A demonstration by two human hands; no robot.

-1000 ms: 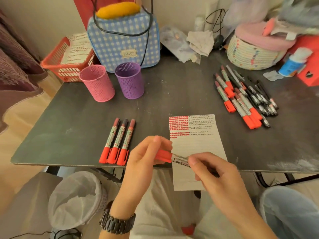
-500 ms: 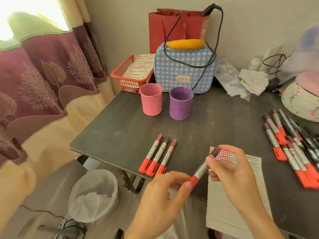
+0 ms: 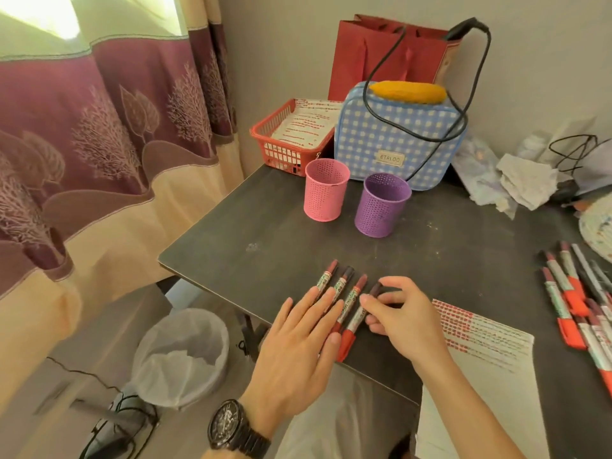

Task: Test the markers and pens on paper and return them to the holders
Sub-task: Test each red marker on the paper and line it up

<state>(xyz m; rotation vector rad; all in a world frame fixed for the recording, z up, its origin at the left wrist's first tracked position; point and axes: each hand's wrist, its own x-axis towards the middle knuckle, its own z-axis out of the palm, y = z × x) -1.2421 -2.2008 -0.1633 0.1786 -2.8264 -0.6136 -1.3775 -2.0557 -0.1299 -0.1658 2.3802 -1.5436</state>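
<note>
Our right hand [image 3: 400, 313] pinches the marker [image 3: 356, 321] — axis lower-left to upper-right | left hand [image 3: 298, 346] flat on the row [image 3: 326, 279] | holders [image 3: 381, 207] upper centre — right nearer

Clutter round a dark worktop [image 3: 265, 240].
A checked bag [image 3: 381, 137], yellow object [image 3: 407, 91] on top, black cable [image 3: 381, 67] draped over it, stands before a red paper bag [image 3: 364, 51]; red basket [image 3: 281, 150] just beside it, lined bin [image 3: 185, 356] on the floor [image 3: 82, 376].
</note>
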